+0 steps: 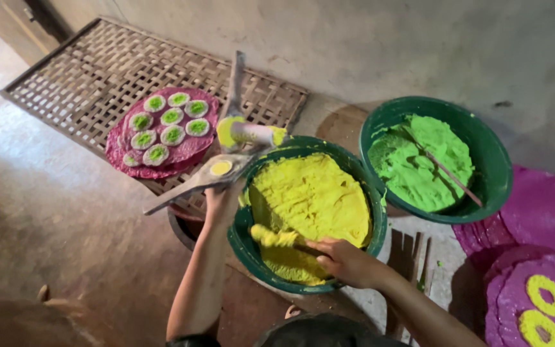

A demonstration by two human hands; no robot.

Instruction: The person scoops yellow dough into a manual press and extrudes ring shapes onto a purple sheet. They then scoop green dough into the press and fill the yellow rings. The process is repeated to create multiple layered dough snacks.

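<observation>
Hands gripping hinged press (216,170) and paste-coated stick (277,239), yellow-paste basin (242,247), green-paste basin (493,160) beside.

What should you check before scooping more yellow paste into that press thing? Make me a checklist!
1. Left hand grips the hinged metal press tool firmly: ok, it is held up above the floor.
2. Press tool stands open: ok, its arms are spread, with a yellow dab on the lower arm.
3. Right hand holds the paste-coated scooping stick: ok, its fingers wrap the handle.
4. Green round bowl of yellow paste has enough paste: ok, nearly full.
5. Second green bowl of green paste stays apart: ok, beside it with its own stick.
6. Room on the pink round sheet with green-centred rings on the woven bamboo mat: cannot tell.
</observation>
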